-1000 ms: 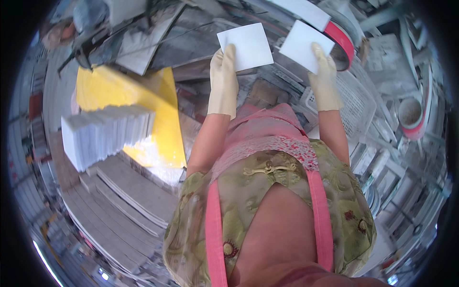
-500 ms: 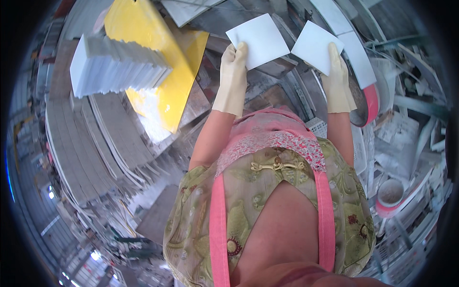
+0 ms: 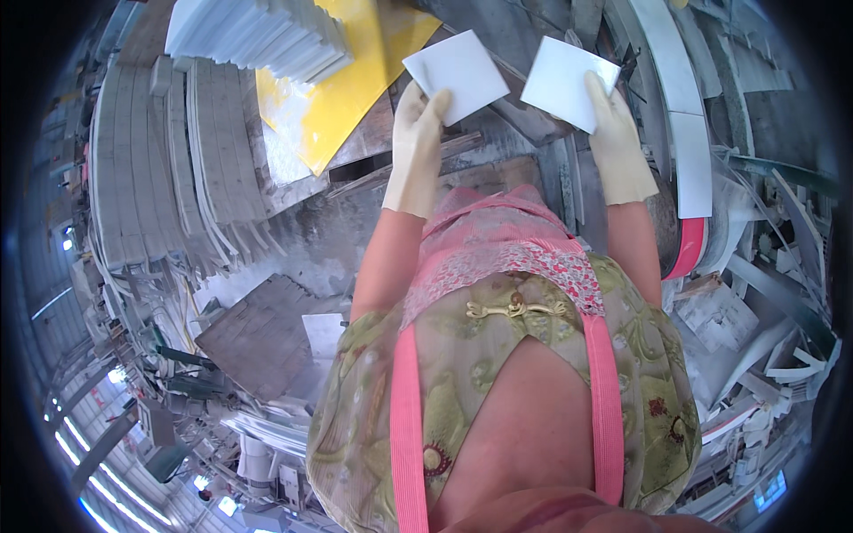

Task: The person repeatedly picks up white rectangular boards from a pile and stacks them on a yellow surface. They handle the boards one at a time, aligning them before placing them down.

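Both my hands wear pale cream rubber gloves. My left hand (image 3: 418, 142) grips a square white tile (image 3: 458, 75) by its lower left edge, thumb on the face. A second white tile (image 3: 564, 82) sits in my right hand (image 3: 619, 142), the thumb pressed over its right side. The two tiles are held up facing me, apart, with a narrow gap between them. The fingers behind each tile are mostly hidden.
At the upper left a long stack of white tiles (image 3: 258, 35) stands on a yellow sheet (image 3: 355, 98). Long grey slabs (image 3: 133, 169) lie left of it. A white strip (image 3: 662, 98) with a pink-red end (image 3: 687, 247) curves along my right. Wooden boards (image 3: 267, 333) lie lower left.
My view has turned, so the stack and yellow sheet sit higher and further right. Both tiles stay in my hands, the left one slightly further left and the gap between them wider.
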{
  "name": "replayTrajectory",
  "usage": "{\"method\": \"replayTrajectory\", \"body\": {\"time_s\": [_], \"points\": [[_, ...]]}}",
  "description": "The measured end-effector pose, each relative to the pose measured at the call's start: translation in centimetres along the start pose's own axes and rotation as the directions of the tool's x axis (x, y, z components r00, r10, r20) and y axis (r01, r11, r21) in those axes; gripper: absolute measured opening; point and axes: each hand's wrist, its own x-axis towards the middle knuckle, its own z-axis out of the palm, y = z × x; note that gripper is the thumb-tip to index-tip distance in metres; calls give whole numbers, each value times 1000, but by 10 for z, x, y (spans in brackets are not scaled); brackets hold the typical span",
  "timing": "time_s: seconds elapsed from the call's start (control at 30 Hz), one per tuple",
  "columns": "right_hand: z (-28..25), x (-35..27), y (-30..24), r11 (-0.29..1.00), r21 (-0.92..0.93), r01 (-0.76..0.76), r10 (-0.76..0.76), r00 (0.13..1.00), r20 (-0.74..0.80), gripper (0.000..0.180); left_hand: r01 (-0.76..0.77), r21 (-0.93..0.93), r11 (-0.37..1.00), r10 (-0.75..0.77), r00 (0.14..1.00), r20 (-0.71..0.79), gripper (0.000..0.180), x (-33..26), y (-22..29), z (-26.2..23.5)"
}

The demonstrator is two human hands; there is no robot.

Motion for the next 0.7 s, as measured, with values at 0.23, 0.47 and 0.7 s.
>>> {"method": "replayTrajectory", "body": {"time_s": [0.23,0.47,0.7], "points": [[84,-13,-45,962,232,-148,122,985,123,47,0,362,932,59,987,-150,34,-18,18,-40],[216,6,-78,539,-831,138,31,983,183,53,-9,525,851,151,962,-228,32,1,17,-96],[346,15,-66,748,-651,131,212,882,422,61,7,677,736,199,954,-226,35,27,55,-193]]}}
